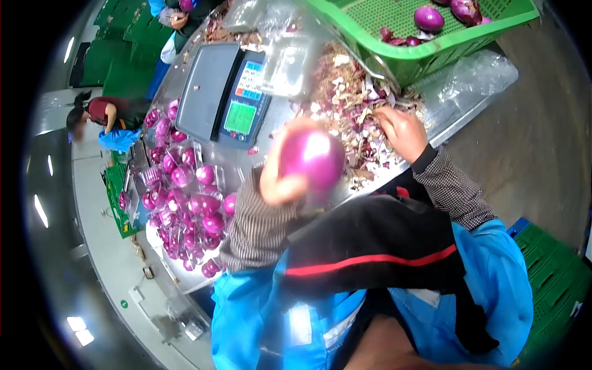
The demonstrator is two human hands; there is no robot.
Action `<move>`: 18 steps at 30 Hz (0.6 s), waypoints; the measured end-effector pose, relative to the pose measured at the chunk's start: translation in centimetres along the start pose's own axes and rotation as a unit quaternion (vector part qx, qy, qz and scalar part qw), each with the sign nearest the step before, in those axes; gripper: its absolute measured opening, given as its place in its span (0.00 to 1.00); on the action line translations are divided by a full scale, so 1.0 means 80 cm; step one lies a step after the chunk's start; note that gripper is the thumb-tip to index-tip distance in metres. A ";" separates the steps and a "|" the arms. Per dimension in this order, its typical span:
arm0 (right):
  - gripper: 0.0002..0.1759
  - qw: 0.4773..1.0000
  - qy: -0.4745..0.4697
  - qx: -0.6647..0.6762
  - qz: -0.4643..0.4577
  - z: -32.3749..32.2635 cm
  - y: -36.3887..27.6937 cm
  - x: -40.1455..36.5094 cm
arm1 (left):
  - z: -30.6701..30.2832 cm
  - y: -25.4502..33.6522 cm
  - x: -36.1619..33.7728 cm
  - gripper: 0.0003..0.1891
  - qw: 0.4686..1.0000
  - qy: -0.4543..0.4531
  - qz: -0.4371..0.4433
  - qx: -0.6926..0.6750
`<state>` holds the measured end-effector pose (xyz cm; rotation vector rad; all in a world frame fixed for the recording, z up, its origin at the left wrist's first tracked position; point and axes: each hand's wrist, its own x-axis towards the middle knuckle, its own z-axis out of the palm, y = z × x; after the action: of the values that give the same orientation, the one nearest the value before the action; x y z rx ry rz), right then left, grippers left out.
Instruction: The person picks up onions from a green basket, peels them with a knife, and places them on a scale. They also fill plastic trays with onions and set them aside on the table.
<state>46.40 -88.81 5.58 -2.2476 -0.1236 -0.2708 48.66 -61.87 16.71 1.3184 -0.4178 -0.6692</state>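
Observation:
A large purple onion [313, 159], blurred by motion, is held in my left hand [280, 166] above the front of the metal table. The fingers curl round its left side. My right hand [402, 131] rests at the right edge of a heap of onion skins and roots [345, 102], with its fingers bent down at the peelings. Whether those fingertips hold anything is too small to tell. Just beyond my left hand stands a grey scale [206, 92] with a green display [240, 117].
Packed purple onions [185, 209] crowd the table's left part. A green crate [419, 61] with onions stands at the back right, beside clear plastic [478, 74]. Clear trays [288, 65] lie beyond the scale. Two other people are at the upper left. Green crates [549, 265] stand lower right.

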 end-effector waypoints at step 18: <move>0.24 0.752 -0.225 0.559 0.268 0.008 -0.052 0.010 | 0.007 -0.073 0.038 0.47 0.982 0.103 0.080 0.139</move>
<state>46.50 -85.67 8.48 -1.0084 0.1007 0.5534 49.38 -64.91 10.89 1.5829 -0.4539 -0.3417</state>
